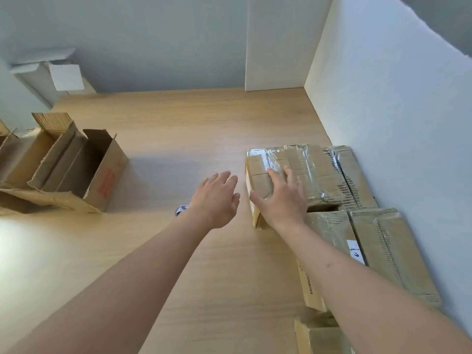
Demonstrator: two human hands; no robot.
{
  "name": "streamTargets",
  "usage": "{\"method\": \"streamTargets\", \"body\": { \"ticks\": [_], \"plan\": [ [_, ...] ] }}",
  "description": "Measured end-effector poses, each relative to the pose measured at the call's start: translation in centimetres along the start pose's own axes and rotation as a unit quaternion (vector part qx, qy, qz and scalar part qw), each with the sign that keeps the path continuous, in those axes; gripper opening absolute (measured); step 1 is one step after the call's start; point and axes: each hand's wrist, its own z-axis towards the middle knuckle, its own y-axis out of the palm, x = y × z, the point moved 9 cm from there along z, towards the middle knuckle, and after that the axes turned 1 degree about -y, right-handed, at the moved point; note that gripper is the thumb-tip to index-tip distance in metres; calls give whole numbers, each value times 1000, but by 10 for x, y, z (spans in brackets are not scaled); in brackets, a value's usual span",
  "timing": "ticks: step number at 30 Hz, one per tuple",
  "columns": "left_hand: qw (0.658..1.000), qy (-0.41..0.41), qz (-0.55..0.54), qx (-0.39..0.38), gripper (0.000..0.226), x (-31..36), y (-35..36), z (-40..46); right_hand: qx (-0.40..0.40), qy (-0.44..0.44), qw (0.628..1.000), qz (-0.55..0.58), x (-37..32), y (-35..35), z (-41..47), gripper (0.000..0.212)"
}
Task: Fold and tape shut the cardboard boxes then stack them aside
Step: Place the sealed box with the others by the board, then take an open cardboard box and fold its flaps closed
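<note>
A taped-shut cardboard box stands at the right of the wooden table, beside other taped boxes against the white wall. My right hand rests flat on its top, fingers spread, thumb over the near left edge. Just left of that box my left hand hovers above the table with straight fingers, holding nothing. Open, untaped boxes with raised flaps stand at the left side. A tape roll peeks out from under my left wrist, mostly hidden.
More sealed boxes lie along the right wall, down to the near edge. A white panel stands at the back. A white box sits at the far left corner.
</note>
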Motion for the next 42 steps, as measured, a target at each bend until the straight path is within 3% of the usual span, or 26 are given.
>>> {"method": "streamTargets", "body": {
  "ticks": [8,13,23,32,42],
  "plan": [
    [1000,-13,-13,-10,51,1,22,23,28,-42,995,-83,6,23,12,79],
    [1000,-9,-15,-13,51,4,21,15,-16,-45,990,-129,3,27,12,84],
    [999,-15,-13,29,52,-20,-40,-54,-85,-126,985,-78,-69,-19,-35,56],
    [995,-63,-11,83,49,-113,-92,-145,-98,-196,972,-81,-192,-26,-93,48],
    [992,-78,-15,95,51,-277,-94,-206,-114,-235,960,-98,-342,65,-148,45]
  ]
}}
